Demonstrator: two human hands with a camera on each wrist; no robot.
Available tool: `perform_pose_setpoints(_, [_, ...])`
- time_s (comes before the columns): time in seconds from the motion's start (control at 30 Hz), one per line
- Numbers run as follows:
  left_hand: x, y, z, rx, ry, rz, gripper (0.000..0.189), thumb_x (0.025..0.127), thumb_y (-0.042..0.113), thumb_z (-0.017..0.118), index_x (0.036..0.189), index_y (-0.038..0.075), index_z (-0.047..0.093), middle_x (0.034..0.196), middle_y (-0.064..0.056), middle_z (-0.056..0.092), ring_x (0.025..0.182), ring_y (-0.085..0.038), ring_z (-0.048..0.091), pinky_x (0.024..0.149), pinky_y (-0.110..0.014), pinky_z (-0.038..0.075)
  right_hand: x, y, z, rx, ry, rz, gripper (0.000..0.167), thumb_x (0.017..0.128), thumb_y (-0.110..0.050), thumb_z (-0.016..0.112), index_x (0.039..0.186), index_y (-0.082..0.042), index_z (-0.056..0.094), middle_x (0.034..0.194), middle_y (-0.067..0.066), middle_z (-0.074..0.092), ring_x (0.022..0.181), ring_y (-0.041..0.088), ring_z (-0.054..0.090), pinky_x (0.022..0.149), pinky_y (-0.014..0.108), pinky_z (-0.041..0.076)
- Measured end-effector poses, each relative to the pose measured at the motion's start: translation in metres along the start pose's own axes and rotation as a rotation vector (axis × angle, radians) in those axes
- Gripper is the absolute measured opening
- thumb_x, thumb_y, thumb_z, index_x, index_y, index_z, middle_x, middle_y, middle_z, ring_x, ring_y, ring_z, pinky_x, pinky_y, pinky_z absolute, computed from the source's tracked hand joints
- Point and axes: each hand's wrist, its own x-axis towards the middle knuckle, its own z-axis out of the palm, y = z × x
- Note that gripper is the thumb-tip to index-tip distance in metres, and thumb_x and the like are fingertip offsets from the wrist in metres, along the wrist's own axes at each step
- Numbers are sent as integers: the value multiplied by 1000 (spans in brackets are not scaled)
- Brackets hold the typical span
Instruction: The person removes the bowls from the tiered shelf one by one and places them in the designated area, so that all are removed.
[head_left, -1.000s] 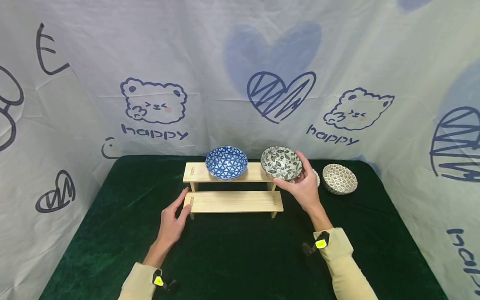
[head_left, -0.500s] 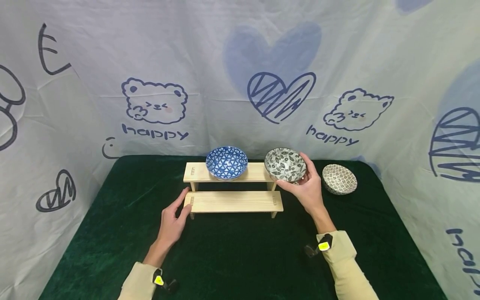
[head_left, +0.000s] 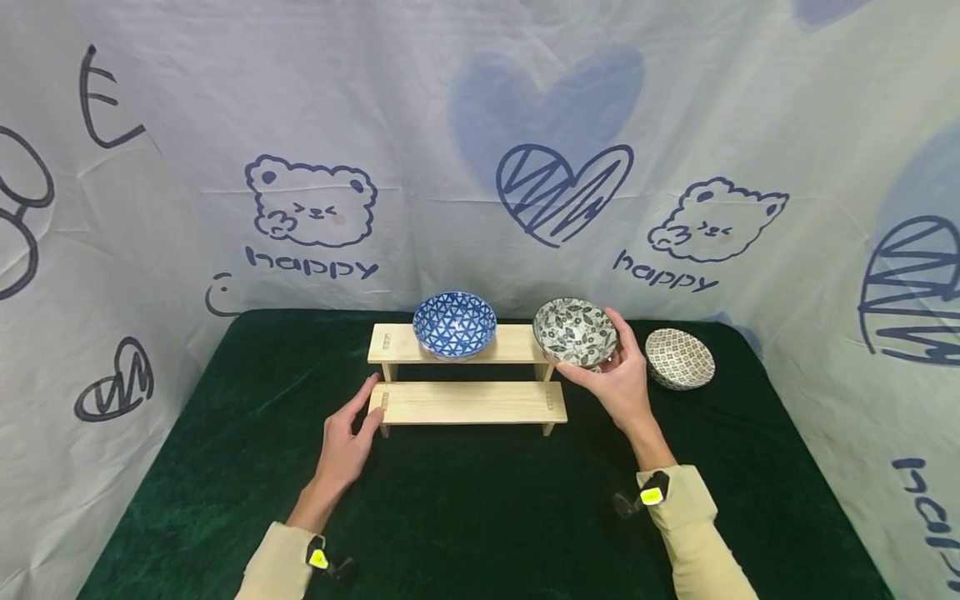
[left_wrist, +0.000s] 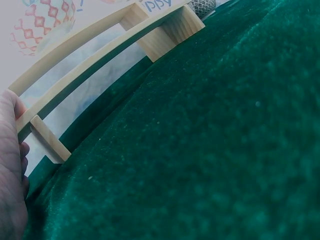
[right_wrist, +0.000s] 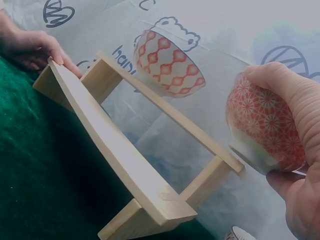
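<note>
My right hand (head_left: 621, 379) holds a bowl (head_left: 574, 332) by its right side, thumb in front. Black and white leaves cover its inside; the right wrist view shows red flowers on its outside (right_wrist: 260, 117). It is raised beside the right end of a two-tier wooden stand (head_left: 465, 403). My left hand (head_left: 347, 442) grips the left end of the lower board between thumb and fingers. On the upper board rests a blue and white triangle-patterned bowl (head_left: 454, 325), its outer wall (right_wrist: 167, 65) red and white in the right wrist view.
A brown-and-cream patterned bowl (head_left: 679, 358) sits tilted on the dark green cloth (head_left: 465, 508), right of my right hand. Part of a small patterned bowl (right_wrist: 239, 234) shows at the bottom of the right wrist view. A printed white curtain (head_left: 420, 208) hangs behind.
My right hand has shifted the leaf-patterned bowl slightly right and toward me, away from the upper board's right end. My left hand has stayed on the stand.
</note>
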Motion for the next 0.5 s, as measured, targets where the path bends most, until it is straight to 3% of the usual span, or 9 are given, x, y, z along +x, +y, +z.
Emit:
perform_pose_setpoints(0.17, [0, -1, 0, 1, 5, 7, 53, 108, 19, 57, 159, 11, 45, 161, -8, 47, 149, -30, 43, 122, -53, 31, -4, 0, -3, -6, 8, 12, 104, 77, 8, 85, 163, -4, 26, 162, 14, 36, 146, 32, 41, 112, 21, 44])
perform_pose_setpoints(0.5, [1, 0, -1, -1, -2, 1, 53, 108, 18, 57, 159, 11, 44, 161, -5, 46, 149, -26, 43, 123, -51, 32, -9, 1, -8, 6, 31, 19, 105, 77, 11, 84, 163, -3, 25, 162, 15, 35, 146, 33, 40, 109, 16, 44])
